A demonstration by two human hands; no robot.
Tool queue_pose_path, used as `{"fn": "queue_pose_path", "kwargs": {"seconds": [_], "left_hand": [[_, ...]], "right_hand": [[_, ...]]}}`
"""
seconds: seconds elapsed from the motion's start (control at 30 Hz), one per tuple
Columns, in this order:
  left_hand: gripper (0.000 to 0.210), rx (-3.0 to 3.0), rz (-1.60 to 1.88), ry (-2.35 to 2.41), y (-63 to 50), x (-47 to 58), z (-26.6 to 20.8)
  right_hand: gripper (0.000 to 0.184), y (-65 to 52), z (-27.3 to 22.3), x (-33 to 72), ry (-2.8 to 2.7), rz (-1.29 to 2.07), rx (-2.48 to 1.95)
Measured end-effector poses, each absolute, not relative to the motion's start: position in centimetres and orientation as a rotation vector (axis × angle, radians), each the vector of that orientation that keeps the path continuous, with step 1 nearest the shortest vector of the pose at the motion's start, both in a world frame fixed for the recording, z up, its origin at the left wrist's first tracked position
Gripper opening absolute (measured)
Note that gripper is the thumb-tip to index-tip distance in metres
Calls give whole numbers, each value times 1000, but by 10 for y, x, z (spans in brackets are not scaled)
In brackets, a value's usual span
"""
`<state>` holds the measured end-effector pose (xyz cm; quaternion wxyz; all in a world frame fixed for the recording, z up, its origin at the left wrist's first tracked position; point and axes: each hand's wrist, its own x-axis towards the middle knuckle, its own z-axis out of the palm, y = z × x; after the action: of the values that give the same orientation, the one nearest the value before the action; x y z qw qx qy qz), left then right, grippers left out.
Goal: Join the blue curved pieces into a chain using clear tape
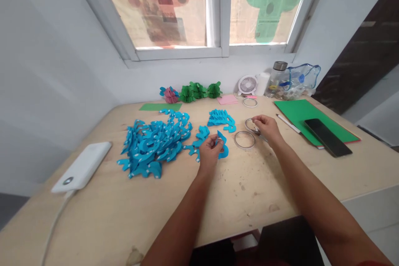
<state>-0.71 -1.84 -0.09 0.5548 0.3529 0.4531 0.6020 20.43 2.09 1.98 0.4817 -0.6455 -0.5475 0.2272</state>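
My left hand [210,149] pinches a curved blue paper cutout [223,153] above the table. The fingers of my right hand [267,126] are closed at the rim of a thin pale ring [247,124], which looks like a narrow tape roll. Under that hand, a dark metal tool [257,131], perhaps scissors, is partly hidden. Another thin ring [245,140] lies flat between my hands. Left of my left hand is a big heap of blue paper cutouts [152,143] bearing small white squares. Beyond it sits a smaller row of blue cutouts [220,117].
Along the wall stand green paper figures [198,90], a small fan [247,85] and a bottle [277,78]. A phone [327,136] rests on a green folder [311,116] beside a white pen [288,124]. A white power bank [82,166] with its cable is at left.
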Motion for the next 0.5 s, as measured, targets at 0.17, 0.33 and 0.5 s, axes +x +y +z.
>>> {"fn": "queue_pose_path", "kwargs": {"seconds": [0.17, 0.33, 0.5], "left_hand": [[33, 850, 1402, 1060, -21, -4, 0], [32, 853, 1386, 1051, -22, -3, 3], [31, 867, 1367, 1053, -24, -3, 7]], "right_hand": [[26, 17, 11, 227, -1569, 93, -2044], [26, 13, -1, 227, -1746, -17, -2137], [23, 15, -5, 227, -1786, -38, -2099]]}}
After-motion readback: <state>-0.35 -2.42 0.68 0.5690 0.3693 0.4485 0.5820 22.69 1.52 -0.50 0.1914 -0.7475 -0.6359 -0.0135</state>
